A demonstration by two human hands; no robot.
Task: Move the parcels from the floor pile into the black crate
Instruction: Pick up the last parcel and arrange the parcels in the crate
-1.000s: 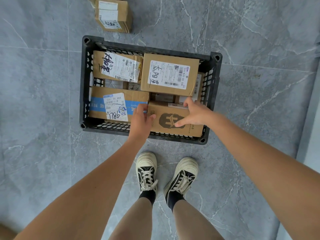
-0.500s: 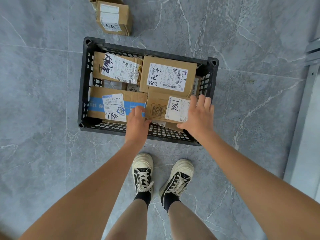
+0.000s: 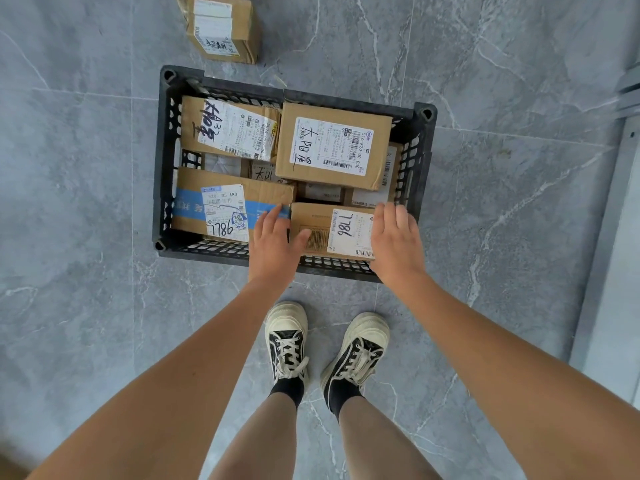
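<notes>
The black crate [image 3: 166, 188] fills the middle of the frame on the grey floor, packed with cardboard parcels; the one being seated [image 3: 332, 232] lies label-up at the crate's lower right, against the near wall. One more parcel [image 3: 225, 29] waits on the floor at the upper left, beyond the crate.

These look like stiff, light cartons with dry, grippy board; I would take one by two opposite side faces, clear of the glossy labels.

The left hand [image 3: 273, 247] and right hand [image 3: 396, 242] flank the seated parcel with fingers straight, touching its ends and gripping nothing.

Half a second ago that parcel sat tilted, higher in the hands; now it lies flat and lower.
</notes>
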